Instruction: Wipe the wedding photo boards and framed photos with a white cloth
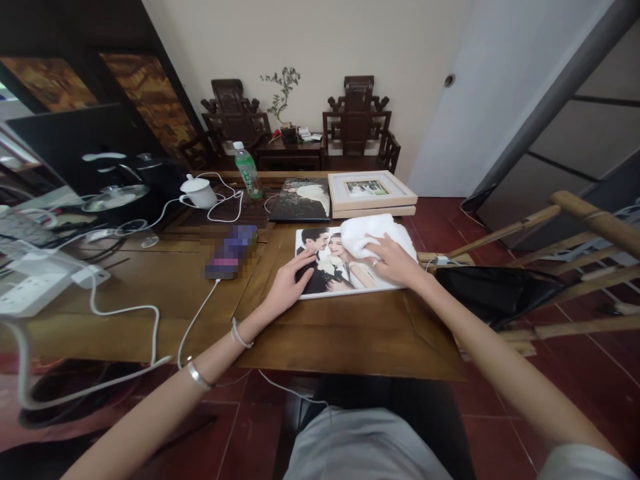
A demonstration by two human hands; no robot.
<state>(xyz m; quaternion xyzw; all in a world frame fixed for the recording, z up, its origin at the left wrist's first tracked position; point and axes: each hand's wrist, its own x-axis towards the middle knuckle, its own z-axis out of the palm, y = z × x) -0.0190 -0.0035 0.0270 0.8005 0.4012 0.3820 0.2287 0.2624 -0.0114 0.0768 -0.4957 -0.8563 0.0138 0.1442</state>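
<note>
A wedding photo panel (333, 273) with a couple printed on it lies flat on the wooden table (320, 343). Over its left edge rests my left hand (293, 280), fingers outstretched and the thumb apart, steadying nothing between them. My right hand (393, 263) grips a fluffy white cloth (370, 233), pressed onto the panel's upper right part. The cloth covers that corner of the picture. Just behind the panel are a dark photo album or panel (303, 200) and a stack of light wooden picture frames (373, 197), the top one holding a photo.
Left of the panel lies a phone (233, 252) on a charging cable. Farther back stand a green-labelled bottle (247, 170) and a white lidded cup (199, 192). A power strip (35, 280) with loose cables sits at the far left. A bamboo chair (530, 260) stands at the right.
</note>
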